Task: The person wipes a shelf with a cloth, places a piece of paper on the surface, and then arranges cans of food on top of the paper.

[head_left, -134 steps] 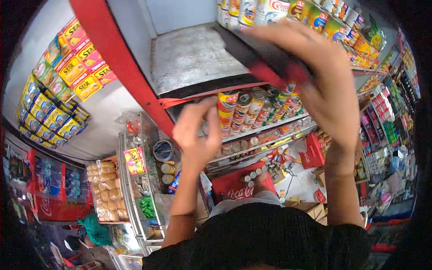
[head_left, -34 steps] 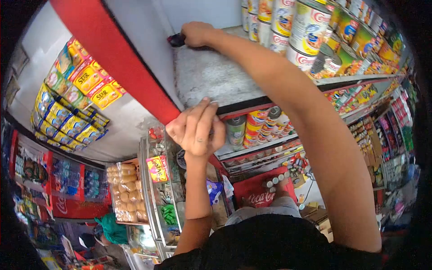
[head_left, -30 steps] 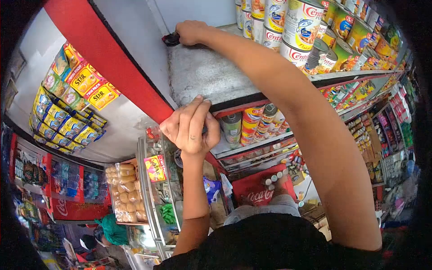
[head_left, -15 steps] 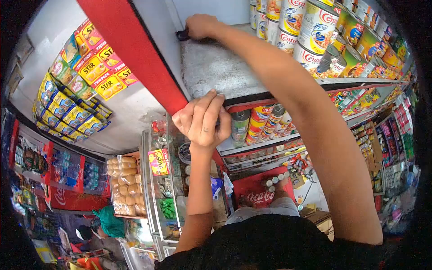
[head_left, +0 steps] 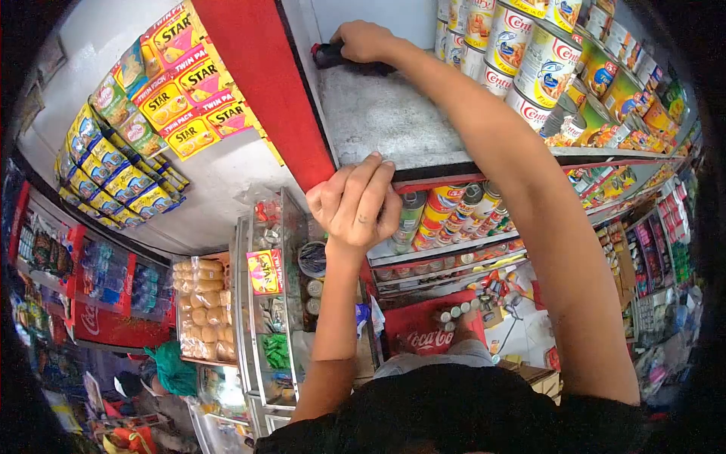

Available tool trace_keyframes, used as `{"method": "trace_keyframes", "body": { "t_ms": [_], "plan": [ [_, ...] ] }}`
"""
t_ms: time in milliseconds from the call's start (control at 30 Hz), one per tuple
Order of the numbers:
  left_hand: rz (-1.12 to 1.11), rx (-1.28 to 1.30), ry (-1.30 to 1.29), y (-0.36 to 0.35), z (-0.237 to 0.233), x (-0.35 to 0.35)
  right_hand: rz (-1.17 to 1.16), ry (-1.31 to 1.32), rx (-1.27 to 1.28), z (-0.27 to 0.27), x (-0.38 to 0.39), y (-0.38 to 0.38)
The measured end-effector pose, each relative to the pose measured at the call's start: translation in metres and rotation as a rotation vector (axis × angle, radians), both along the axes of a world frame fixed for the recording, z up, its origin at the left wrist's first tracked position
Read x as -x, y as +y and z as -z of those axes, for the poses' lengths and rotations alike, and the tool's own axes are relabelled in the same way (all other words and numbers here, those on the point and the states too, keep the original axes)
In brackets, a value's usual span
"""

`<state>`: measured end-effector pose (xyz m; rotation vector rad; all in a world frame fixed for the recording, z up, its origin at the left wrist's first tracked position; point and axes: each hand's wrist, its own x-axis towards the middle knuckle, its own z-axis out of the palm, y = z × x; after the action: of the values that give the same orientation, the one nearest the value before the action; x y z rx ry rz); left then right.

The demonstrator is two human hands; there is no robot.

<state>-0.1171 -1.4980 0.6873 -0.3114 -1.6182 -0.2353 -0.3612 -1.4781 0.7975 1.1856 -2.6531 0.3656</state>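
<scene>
My right hand (head_left: 367, 42) reaches far into the top shelf (head_left: 389, 113), near its back left corner. Its fingers are closed on a dark cloth (head_left: 340, 57) with a bit of red at one end, pressed on the scuffed grey shelf surface. Lower down, my left hand (head_left: 355, 203) is wrapped round the shelf's front corner, beside the red post (head_left: 253, 68). Its fingertips rest over the edge, and the thumb side is partly hidden. Stacked tuna cans (head_left: 548, 60) stand on the same shelf, to the right of my right hand.
More cans (head_left: 446, 216) fill the shelf below. Seasoning packets (head_left: 174, 91) hang on the left wall. A glass display case (head_left: 265, 325) and bagged bread rolls (head_left: 204, 310) stand at lower left. Below me are a red Coca-Cola surface (head_left: 404, 325) and several cans.
The view has shifted, so the shelf appears further right. My right hand is slightly away from the left wall, and more of the dark cloth shows. My left hand keeps its hold.
</scene>
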Motion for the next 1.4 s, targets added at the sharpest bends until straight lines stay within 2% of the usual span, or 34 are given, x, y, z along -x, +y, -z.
{"method": "trace_keyframes", "body": {
  "t_ms": [33, 133, 367, 433, 533, 600, 667, 833, 900, 1133, 1233, 1300, 1333, 1400],
  "plan": [
    [-0.006, 0.004, -0.001, 0.001, 0.0, 0.0, 0.018, 0.14, -0.008, 0.004, -0.001, 0.002],
    [-0.02, 0.018, 0.012, -0.003, 0.002, 0.003, 0.031, 0.2, -0.154, 0.004, -0.003, 0.004],
    [-0.014, 0.073, 0.028, -0.005, -0.002, 0.003, 0.255, 0.172, -0.229, -0.008, 0.002, 0.019],
    [-0.007, 0.062, 0.045, -0.005, -0.001, 0.004, 0.372, 0.25, -0.316, -0.011, 0.002, 0.026],
    [0.004, 0.05, 0.065, -0.005, -0.001, 0.004, 0.429, 0.296, -0.332, -0.011, 0.0, 0.029],
    [-0.014, 0.041, 0.028, -0.003, -0.001, 0.003, 0.397, 0.306, -0.299, -0.014, 0.0, 0.025],
    [0.005, 0.043, 0.042, -0.005, 0.0, 0.005, 0.124, 0.151, -0.255, -0.006, -0.001, 0.025],
    [-0.001, 0.047, 0.039, -0.005, 0.001, 0.005, 0.332, 0.186, -0.283, -0.011, 0.005, 0.04],
    [-0.004, 0.048, 0.035, -0.005, 0.001, 0.005, 0.526, 0.287, -0.39, -0.008, 0.008, 0.048],
    [0.002, 0.042, 0.054, -0.004, 0.001, 0.007, 0.471, 0.258, -0.417, 0.002, 0.008, 0.042],
    [0.008, 0.04, 0.074, -0.005, 0.0, 0.009, 0.402, 0.165, -0.564, -0.021, -0.017, 0.038],
    [0.016, 0.032, 0.087, -0.004, 0.002, 0.007, 0.277, 0.001, -0.931, -0.047, -0.063, 0.037],
    [0.022, 0.033, 0.083, -0.004, 0.001, 0.007, 0.28, 0.008, -0.936, -0.056, -0.064, 0.037],
    [0.032, 0.034, 0.083, -0.004, 0.0, 0.007, 0.337, -0.028, -0.698, -0.068, -0.069, 0.038]
  ]
}}
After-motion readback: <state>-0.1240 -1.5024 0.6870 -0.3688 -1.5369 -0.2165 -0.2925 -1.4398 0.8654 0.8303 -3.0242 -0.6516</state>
